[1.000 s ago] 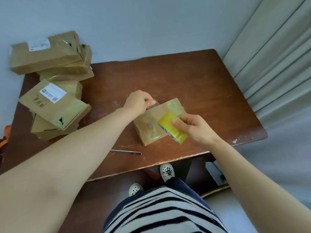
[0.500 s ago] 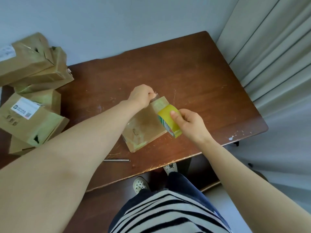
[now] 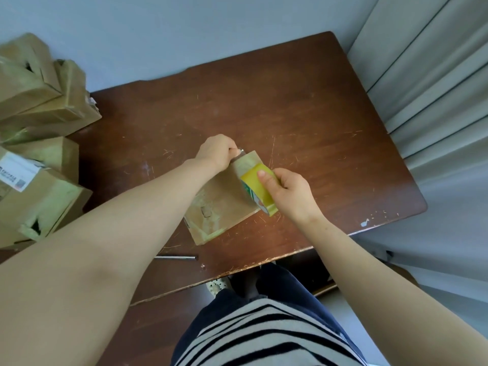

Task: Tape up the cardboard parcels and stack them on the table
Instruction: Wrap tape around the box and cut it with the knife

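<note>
- Right hand (image 3: 287,192) grips the roll (image 3: 257,190), now closer to the parcel's far end than a second ago.
- Parcel (image 3: 219,207) lies mid-table (image 3: 317,114); sealing seems under way.
- Left hand (image 3: 216,151) pinches what looks like the tape end (image 3: 240,151) at the parcel's far corner.
- Stack (image 3: 39,114) sits far left.

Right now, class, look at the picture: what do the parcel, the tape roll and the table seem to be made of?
Parcel: brown cardboard, matt, with creased edges and glossier taped patches.
Tape roll: probably plastic film, shiny translucent yellow, with print on its side.
Table: dark wood or veneer, smooth finish, scratched, with pale chips.
</note>
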